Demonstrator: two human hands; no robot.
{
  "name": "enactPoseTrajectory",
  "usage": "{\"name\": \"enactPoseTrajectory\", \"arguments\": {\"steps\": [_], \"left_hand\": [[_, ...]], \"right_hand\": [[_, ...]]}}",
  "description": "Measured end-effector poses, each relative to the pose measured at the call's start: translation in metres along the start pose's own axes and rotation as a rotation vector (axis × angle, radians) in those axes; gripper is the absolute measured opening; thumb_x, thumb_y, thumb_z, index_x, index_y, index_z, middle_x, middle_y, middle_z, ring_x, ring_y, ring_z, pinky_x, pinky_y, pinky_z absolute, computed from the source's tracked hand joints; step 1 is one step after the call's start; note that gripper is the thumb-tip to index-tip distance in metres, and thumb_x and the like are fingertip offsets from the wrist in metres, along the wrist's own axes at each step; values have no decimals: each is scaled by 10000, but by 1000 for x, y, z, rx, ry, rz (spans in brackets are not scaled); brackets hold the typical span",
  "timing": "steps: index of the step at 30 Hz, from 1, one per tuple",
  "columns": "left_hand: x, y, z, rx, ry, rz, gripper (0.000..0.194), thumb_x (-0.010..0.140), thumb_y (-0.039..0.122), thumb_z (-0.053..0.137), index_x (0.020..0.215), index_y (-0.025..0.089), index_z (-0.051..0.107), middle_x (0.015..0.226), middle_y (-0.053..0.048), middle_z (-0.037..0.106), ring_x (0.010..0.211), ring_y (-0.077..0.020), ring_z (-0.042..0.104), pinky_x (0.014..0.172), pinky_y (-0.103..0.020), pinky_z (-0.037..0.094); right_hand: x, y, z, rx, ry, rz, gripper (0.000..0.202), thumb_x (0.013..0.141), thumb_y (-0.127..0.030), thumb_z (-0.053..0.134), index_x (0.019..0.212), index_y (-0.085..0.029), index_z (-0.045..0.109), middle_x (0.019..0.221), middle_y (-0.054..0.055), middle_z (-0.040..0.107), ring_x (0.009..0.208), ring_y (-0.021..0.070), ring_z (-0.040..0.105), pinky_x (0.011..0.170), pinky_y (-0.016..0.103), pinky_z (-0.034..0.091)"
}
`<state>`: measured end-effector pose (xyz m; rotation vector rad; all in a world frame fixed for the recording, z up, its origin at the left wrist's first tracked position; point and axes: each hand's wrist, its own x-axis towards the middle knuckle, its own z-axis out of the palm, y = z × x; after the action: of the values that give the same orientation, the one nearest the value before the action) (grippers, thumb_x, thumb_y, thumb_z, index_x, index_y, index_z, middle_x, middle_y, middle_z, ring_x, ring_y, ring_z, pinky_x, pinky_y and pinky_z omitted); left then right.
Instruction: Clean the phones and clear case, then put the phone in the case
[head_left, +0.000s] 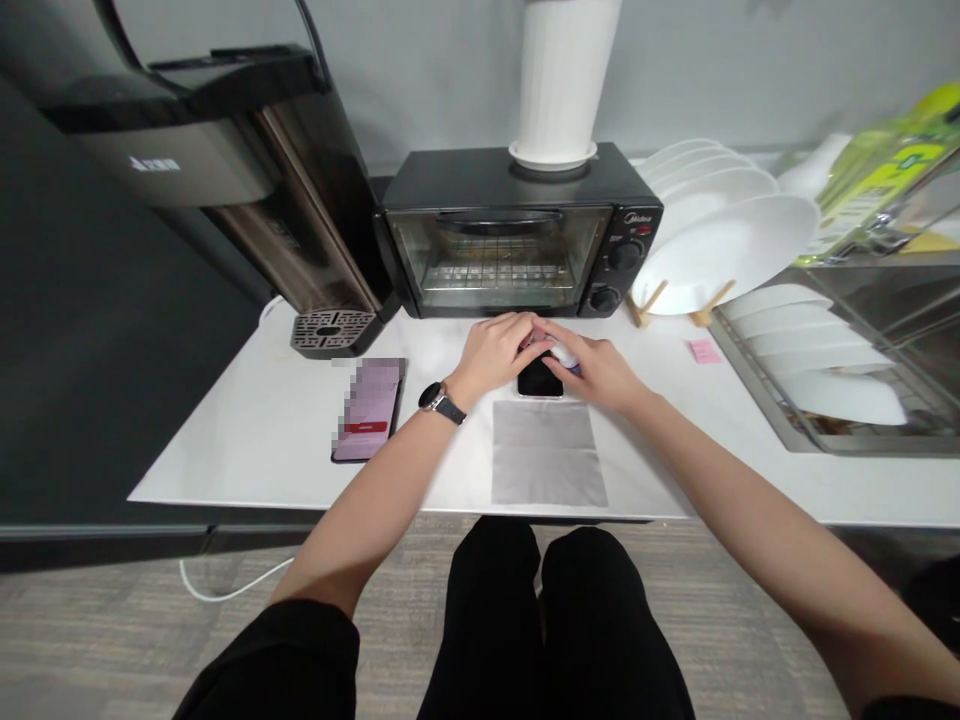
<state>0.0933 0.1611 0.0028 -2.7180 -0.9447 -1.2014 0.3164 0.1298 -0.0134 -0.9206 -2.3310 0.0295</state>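
A small phone (540, 379) with a dark screen and pale pinkish edge lies on the white counter, its far end hidden under my hands. My left hand (495, 352), a watch on its wrist, curves over the phone's far left side, fingers together and thumb meeting my right fingertips. What it grips, if anything, is hidden. My right hand (602, 370) bends round a small white object (562, 353) with a bit of blue, mostly covered by fingers; I cannot tell its kind. A grey cloth (548, 455) lies flat just nearer to me.
A larger phone (371, 412) lies at left, beside a drinks machine (300, 200). Behind my hands stands a black toaster oven (510, 180) topped by a white pot (568, 85). White plates (739, 245), a pink note (704, 351) and a dish-filled rack (799, 440) are at right.
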Motion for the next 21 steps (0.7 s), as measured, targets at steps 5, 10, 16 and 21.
{"name": "enactPoseTrajectory", "arguments": {"steps": [5, 10, 16, 21], "left_hand": [[0, 6, 4, -76, -93, 34, 568, 1035, 709, 428, 837, 209, 612, 743, -19, 657, 695, -194, 643, 654, -319, 445], [-2, 10, 3, -176, -86, -47, 606, 995, 780, 425, 911, 214, 626, 762, -3, 652, 690, -186, 631, 665, -310, 434], [-2, 9, -2, -226, -44, -186, 537, 1094, 648, 327, 1003, 229, 651, 826, -2, 705, 738, -175, 673, 713, -291, 452], [0, 11, 2, -102, -146, -285, 369, 1117, 467, 404, 1046, 250, 695, 845, 11, 748, 751, -173, 690, 695, -285, 440]], "right_hand": [[-6, -1, -5, -36, -42, -100, 595, 1097, -304, 472, 1668, -349, 313, 1092, 48, 766, 789, 200, 722, 674, 295, 539], [-4, -3, -6, 88, 7, -35, 371, 1114, -386, 459, 1473, -315, 520, 1202, 61, 758, 951, 224, 748, 781, 320, 559], [-6, 19, -5, 252, 133, 163, 373, 1048, -527, 574, 1330, -285, 551, 1109, 65, 731, 824, 238, 719, 804, 378, 568], [-15, 38, -11, 474, 280, 307, 685, 1012, -572, 596, 1566, -333, 272, 1037, 42, 613, 819, 234, 645, 781, 426, 585]]}}
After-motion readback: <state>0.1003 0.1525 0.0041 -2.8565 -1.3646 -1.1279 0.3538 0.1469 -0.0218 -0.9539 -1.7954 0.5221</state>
